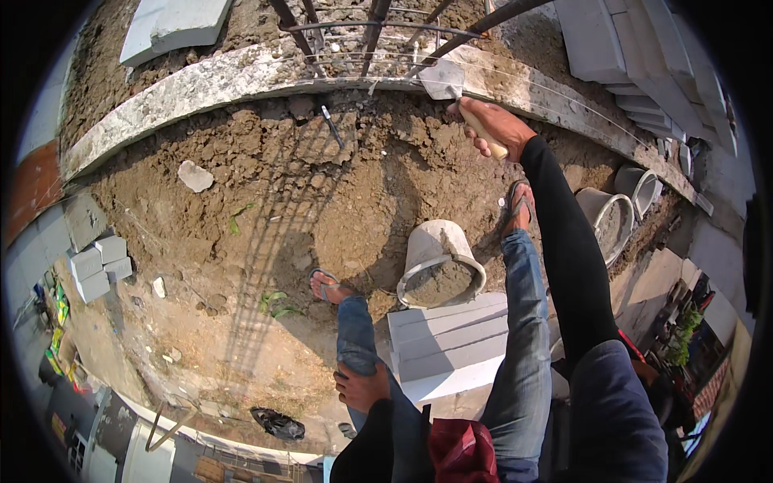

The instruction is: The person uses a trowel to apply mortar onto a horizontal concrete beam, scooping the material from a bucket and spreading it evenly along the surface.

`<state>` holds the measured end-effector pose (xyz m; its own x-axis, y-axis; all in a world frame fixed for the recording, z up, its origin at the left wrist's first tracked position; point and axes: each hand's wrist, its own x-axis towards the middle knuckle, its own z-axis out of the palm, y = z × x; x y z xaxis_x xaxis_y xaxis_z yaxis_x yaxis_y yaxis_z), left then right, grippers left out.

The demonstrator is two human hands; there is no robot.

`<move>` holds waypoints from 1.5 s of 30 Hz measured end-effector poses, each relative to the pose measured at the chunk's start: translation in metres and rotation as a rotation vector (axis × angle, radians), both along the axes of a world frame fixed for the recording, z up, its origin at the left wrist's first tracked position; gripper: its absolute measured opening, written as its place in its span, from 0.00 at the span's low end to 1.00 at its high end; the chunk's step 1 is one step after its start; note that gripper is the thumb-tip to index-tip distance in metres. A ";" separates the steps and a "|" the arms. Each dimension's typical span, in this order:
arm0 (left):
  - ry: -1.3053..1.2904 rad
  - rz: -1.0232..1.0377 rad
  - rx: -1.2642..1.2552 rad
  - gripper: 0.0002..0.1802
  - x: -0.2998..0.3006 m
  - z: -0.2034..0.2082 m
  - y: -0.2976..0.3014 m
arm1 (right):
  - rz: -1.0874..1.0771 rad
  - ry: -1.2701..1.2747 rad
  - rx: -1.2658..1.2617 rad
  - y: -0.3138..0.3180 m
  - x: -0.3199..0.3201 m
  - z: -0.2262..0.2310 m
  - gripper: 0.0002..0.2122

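Observation:
My right hand (pixel 501 129) is closed around the pale wooden handle of a trowel (pixel 443 82). The trowel's flat blade lies at a long concrete beam (pixel 189 92), beside the foot of upright steel bars (pixel 374 36). Resting on my bent left knee, my left hand (pixel 362 385) holds nothing, its fingers laid over the jeans. Between my feet stands a whitish bucket (pixel 439 241), tilted toward me, with grey mortar (pixel 441 283) inside.
Pale blocks (pixel 447 342) lie behind the bucket, with more blocks (pixel 632 60) stacked at the far right. Two more buckets (pixel 604 221) (pixel 638 189) stand right of my foot. A string (pixel 564 97) runs along the beam. A pen-like stick (pixel 331 125) lies on the lumpy soil.

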<state>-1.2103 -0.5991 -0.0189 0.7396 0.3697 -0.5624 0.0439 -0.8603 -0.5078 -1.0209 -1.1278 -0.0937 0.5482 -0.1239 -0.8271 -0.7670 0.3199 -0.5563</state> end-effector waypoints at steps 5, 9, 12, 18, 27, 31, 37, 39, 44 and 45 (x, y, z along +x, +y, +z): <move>-0.009 -0.009 0.003 0.49 0.000 0.002 -0.009 | 0.109 0.059 -0.009 -0.029 -0.012 -0.006 0.24; -0.048 -0.033 0.029 0.49 0.005 0.004 -0.003 | 0.336 0.139 0.213 -0.061 0.005 -0.004 0.24; 0.012 0.004 0.030 0.49 0.002 0.006 -0.017 | 0.346 0.155 -0.075 -0.073 0.007 0.007 0.24; -0.001 0.016 0.006 0.48 0.005 0.004 -0.017 | 0.453 0.225 0.014 -0.079 0.024 0.012 0.29; 0.021 0.132 0.018 0.48 0.009 0.010 0.004 | 0.041 0.204 -0.105 0.142 -0.115 0.060 0.28; 0.012 0.148 -0.040 0.48 0.006 0.008 0.004 | 0.160 0.049 -0.878 0.223 -0.047 -0.001 0.25; 0.007 0.176 -0.059 0.50 0.012 0.013 0.016 | -0.078 0.124 -0.984 0.203 0.102 -0.044 0.19; 0.038 0.197 -0.071 0.50 0.016 0.012 0.016 | -0.359 0.046 -0.369 0.178 0.117 -0.023 0.18; 0.062 0.291 -0.071 0.49 0.018 0.025 0.038 | -0.271 0.048 -0.250 0.200 0.087 0.018 0.17; 0.043 0.288 -0.074 0.49 0.017 0.023 0.041 | -0.195 0.037 -0.347 0.199 0.083 0.004 0.19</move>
